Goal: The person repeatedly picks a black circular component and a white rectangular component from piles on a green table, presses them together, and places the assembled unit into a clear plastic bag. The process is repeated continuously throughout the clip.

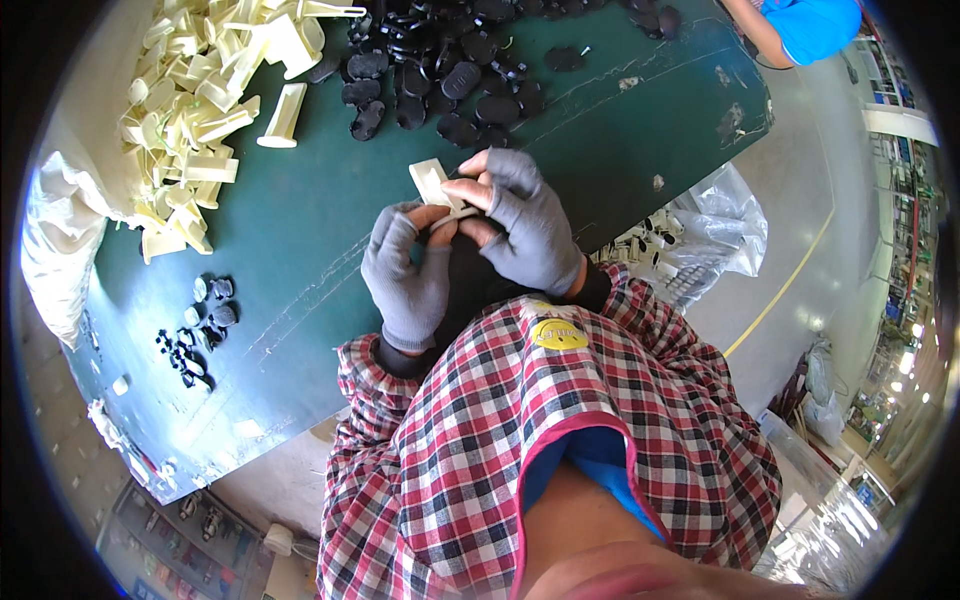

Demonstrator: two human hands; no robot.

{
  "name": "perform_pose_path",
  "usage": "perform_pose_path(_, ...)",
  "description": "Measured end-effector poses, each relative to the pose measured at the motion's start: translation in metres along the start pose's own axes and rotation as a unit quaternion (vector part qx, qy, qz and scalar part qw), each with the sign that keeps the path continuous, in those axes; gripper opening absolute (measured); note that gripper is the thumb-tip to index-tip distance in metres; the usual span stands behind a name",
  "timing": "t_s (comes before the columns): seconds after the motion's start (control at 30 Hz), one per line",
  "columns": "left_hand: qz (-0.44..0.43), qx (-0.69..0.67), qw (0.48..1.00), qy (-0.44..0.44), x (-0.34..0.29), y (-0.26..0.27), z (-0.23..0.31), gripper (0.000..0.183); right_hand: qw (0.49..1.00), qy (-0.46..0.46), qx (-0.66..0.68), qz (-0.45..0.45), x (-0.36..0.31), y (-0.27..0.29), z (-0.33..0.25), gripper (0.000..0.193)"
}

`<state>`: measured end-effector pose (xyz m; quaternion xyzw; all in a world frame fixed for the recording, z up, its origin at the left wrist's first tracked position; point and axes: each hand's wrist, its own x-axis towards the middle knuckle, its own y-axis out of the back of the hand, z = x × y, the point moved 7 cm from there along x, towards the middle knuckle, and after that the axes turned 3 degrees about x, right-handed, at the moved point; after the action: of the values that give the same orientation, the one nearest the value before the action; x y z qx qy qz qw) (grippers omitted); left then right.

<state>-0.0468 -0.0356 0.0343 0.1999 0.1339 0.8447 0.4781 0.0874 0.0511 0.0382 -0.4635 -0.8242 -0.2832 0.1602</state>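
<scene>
Close to my body, above the table's near edge, I hold a cream plastic part (428, 178) with a flat rectangular stem and a wider base. My left hand (405, 275), in a grey fingerless glove, pinches its base from the left. The fingers of my right hand (530, 215), gloved the same way, grip it from the right, thumb below and fingertips on the stem. What lies between the fingertips at the base is partly hidden. A similar cream part (283, 117) lies alone on the table beyond my left hand.
A heap of cream parts (195, 120) covers the far left, beside a white sack (65, 240). Black oval pieces (460, 80) are piled at the far middle. Small black parts (185, 355) lie on the green table (310, 220). A plastic bag (725, 215) holds parts at right; another person's arm (760, 35) shows beyond.
</scene>
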Motion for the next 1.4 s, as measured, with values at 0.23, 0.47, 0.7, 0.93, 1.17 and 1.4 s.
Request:
perform_pose_path(0.23,0.028,-0.178,0.982,0.058,-0.003,-0.001,-0.002,0.030,0.982,-0.136,0.114,0.065,-0.016,0.012,0.019,0.028)
perform_pose_path(0.47,-0.032,-0.391,0.904,0.169,-0.003,-0.025,-0.016,0.028,0.946,-0.223,0.236,0.010,-0.020,0.001,0.037,0.022)
perform_pose_path(0.7,-0.048,-0.429,0.878,0.207,-0.008,-0.026,-0.022,0.016,0.933,-0.222,0.278,0.061,-0.026,-0.001,0.029,0.028)
perform_pose_path(0.93,-0.061,-0.453,0.859,0.230,-0.012,-0.027,-0.019,0.016,0.981,-0.103,0.164,-0.014,-0.017,0.004,0.012,0.020)
perform_pose_path(1.17,-0.084,-0.297,0.923,0.229,-0.013,-0.025,-0.014,0.016,0.907,-0.310,0.285,-0.008,-0.037,-0.001,0.026,0.014)
perform_pose_path(1.4,-0.080,-0.271,0.930,0.234,-0.010,-0.022,-0.013,0.014,0.958,-0.202,0.204,-0.002,-0.025,0.003,0.021,0.011)
